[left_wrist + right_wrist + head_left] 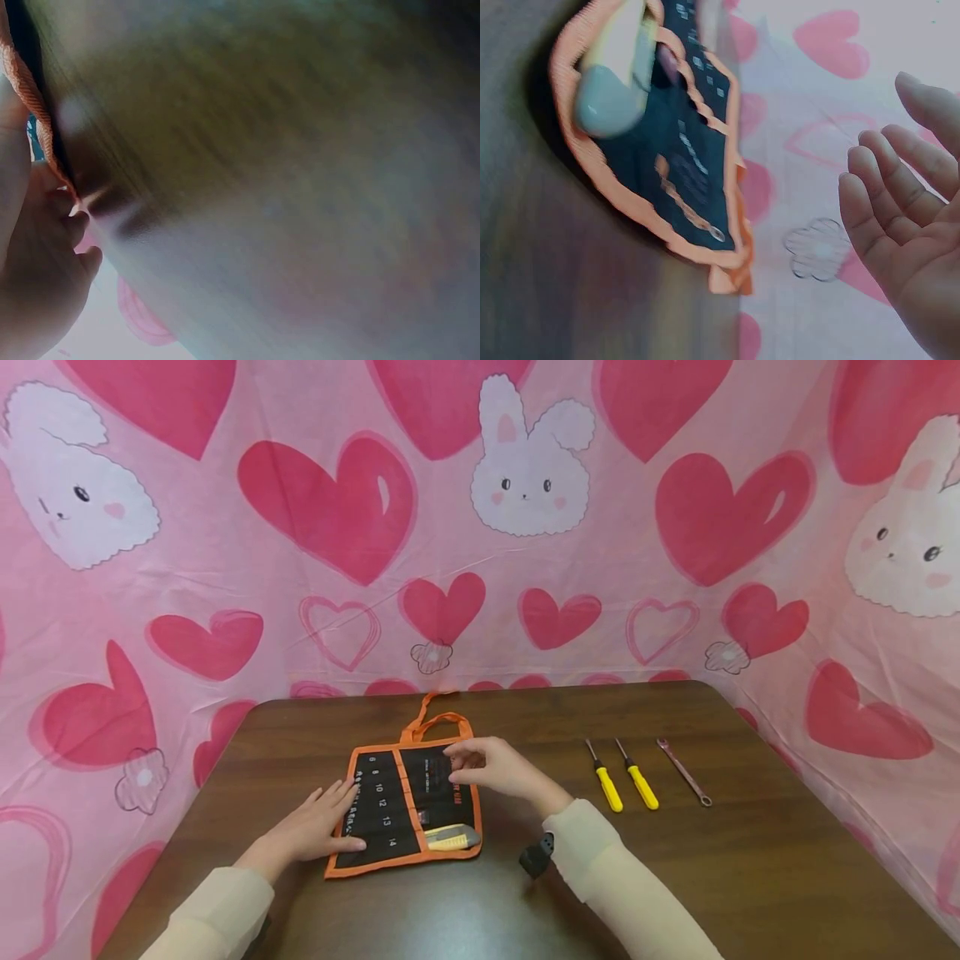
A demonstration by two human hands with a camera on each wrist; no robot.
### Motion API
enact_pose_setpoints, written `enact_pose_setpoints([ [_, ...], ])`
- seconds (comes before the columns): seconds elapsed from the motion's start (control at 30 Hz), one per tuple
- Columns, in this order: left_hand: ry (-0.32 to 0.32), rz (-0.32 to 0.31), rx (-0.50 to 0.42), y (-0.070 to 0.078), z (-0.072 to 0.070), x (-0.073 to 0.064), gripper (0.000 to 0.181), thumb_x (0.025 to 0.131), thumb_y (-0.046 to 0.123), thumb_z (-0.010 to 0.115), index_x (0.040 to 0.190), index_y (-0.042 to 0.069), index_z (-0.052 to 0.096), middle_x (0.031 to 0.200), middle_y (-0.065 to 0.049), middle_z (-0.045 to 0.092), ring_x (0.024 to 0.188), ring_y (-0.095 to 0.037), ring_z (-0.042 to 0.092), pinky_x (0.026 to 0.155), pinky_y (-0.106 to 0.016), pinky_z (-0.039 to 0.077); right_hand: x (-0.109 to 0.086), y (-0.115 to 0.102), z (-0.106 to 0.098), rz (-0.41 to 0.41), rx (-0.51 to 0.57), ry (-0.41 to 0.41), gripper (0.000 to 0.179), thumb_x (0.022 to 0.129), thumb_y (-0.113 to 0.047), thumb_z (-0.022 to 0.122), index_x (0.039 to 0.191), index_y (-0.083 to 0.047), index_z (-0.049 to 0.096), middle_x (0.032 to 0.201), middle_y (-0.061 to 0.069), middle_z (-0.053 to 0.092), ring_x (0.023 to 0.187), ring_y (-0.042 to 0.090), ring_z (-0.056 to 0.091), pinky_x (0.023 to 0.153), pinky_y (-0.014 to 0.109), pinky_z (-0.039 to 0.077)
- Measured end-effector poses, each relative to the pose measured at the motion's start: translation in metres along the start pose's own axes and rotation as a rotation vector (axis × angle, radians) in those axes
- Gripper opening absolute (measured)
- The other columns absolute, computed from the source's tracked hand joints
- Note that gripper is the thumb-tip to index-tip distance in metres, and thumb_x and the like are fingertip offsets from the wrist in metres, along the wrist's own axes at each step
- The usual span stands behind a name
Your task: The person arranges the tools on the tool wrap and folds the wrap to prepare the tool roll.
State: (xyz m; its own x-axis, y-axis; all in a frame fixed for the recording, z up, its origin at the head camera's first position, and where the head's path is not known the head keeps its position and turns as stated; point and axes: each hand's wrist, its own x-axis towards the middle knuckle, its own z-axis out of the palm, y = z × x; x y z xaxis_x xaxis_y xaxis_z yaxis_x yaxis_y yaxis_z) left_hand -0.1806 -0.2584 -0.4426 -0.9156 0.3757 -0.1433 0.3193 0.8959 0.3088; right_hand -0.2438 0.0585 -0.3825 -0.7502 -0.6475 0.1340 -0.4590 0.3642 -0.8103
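A black tool pouch with orange trim [375, 860] lies unfolded on the table, its orange straps toward the back. White numbers and lettering mark its left panel. My left hand [318, 822] rests at the pouch's left edge, fingers extended and thumb over the lower part. A yellow-and-grey utility knife [452, 837] sits in the slot at the pouch's lower right. Over the right panel hovers my right hand [491, 766], fingers loosely bent, holding nothing. In the right wrist view that hand [922, 240] is apart from the pouch, and the knife's grey end [607, 105] sticks out.
Two yellow-handled screwdrivers, one on the left [609, 789] and one on the right [642, 789], lie on the brown table [720, 877] right of the pouch. Beyond them is a metal wrench [684, 772]. A pink heart-and-rabbit cloth [450, 552] hangs around the table.
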Motion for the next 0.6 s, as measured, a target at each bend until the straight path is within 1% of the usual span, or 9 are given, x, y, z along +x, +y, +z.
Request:
enact_pose_setpoints([
  [0.13,0.0,0.012,0.012,-0.001,0.001,0.001,0.101,0.074,0.064,0.061,0.139,-0.008,0.031,0.143,-0.027,0.026,0.132,-0.043,0.019,0.104,-0.058,0.013,-0.005,-0.001,-0.013,-0.032,0.008,0.054,0.036,0.083,-0.018,0.071,0.116,-0.007,0.063,0.089,0.0,0.062,0.08,0.014,0.056,0.071,0.029,0.05],
  [0.27,-0.002,0.006,0.017,-0.002,0.001,0.002,0.102,0.073,0.065,0.06,0.139,-0.007,0.031,0.144,-0.027,0.026,0.132,-0.043,0.019,0.104,-0.057,0.013,-0.011,0.002,-0.024,-0.04,0.013,0.1,0.036,0.083,-0.017,0.07,0.117,-0.009,0.063,0.091,0.0,0.062,0.081,0.016,0.056,0.071,0.031,0.05],
  [0.47,-0.007,0.001,0.011,-0.001,0.001,0.002,0.102,0.073,0.065,0.06,0.139,-0.007,0.03,0.144,-0.027,0.025,0.132,-0.043,0.018,0.105,-0.057,0.013,-0.018,0.01,-0.036,-0.006,0.011,0.153,0.037,0.082,-0.018,0.071,0.117,-0.011,0.062,0.093,0.003,0.062,0.083,0.017,0.056,0.073,0.031,0.05],
  [0.6,-0.008,-0.005,0.005,0.0,0.0,0.001,0.102,0.073,0.064,0.061,0.139,-0.007,0.031,0.144,-0.027,0.025,0.132,-0.043,0.018,0.105,-0.057,0.012,-0.023,0.013,-0.046,0.002,0.005,0.192,0.038,0.082,-0.02,0.071,0.118,-0.009,0.062,0.094,0.005,0.062,0.084,0.019,0.057,0.076,0.035,0.05],
])
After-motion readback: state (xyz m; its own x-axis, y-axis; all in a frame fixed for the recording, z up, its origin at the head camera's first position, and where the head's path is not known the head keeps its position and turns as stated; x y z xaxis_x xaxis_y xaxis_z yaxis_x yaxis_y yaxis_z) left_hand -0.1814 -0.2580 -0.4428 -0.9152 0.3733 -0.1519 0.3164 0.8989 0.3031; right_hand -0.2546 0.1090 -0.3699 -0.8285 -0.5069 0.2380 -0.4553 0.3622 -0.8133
